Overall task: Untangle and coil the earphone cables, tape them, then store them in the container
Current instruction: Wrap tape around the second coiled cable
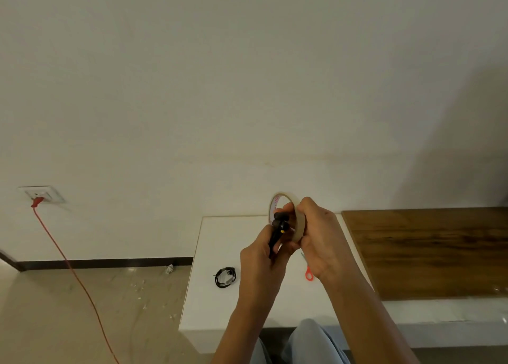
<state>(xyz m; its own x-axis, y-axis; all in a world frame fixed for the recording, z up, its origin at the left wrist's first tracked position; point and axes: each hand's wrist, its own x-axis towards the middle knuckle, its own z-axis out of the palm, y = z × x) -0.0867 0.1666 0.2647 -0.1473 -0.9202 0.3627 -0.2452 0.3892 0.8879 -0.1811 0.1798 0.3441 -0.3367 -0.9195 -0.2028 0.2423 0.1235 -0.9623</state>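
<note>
My left hand [261, 256] grips a coiled black earphone cable [278, 229], held upright above the white table [220, 306]. Right beside it, my right hand [321, 237] holds a roll of beige tape [295, 221] on edge, its thumb reaching through the ring. The bundle's top sits in front of the roll's opening. A second coiled black earphone cable [225, 277] lies on the table to the left of my left wrist. No container shows in this view.
Red-handled scissors [308, 273] lie on the table, mostly hidden behind my right wrist. A dark wooden surface [428, 253] adjoins the table on the right. A red cord [74, 270] runs from a wall socket [41, 194] down across the floor at left.
</note>
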